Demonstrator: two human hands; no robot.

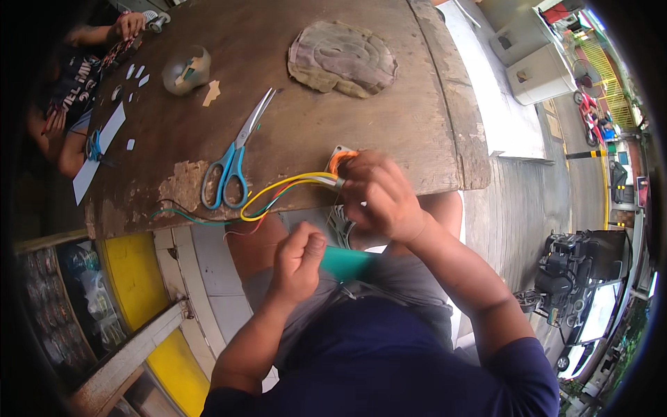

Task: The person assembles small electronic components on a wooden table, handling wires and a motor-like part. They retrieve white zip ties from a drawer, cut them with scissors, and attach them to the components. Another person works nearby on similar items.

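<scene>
At the table's near edge, my right hand (382, 198) is closed, its fingers pinching a bundle of yellow, red, green and white wires (281, 189). The wires loop leftward along the edge, and their thin ends trail past it. Just beyond those fingers lies a small metal part with an orange winding (339, 161), partly covered by the hand. My left hand (300, 260) is held over my lap, a fist with the thumb on top; whatever it grips is hidden. Nearest the wires on the tabletop are scissors (233, 160) with blue handles, blades pointing away and slightly apart.
A folded, worn cloth pad (342, 59) lies far on the wooden table (278, 132). To the left are a clear rounded container (186, 71), a torn tan scrap (212, 93), white strips and a second blue-handled tool (94, 144). Another person's hand (130, 25) works at the far left.
</scene>
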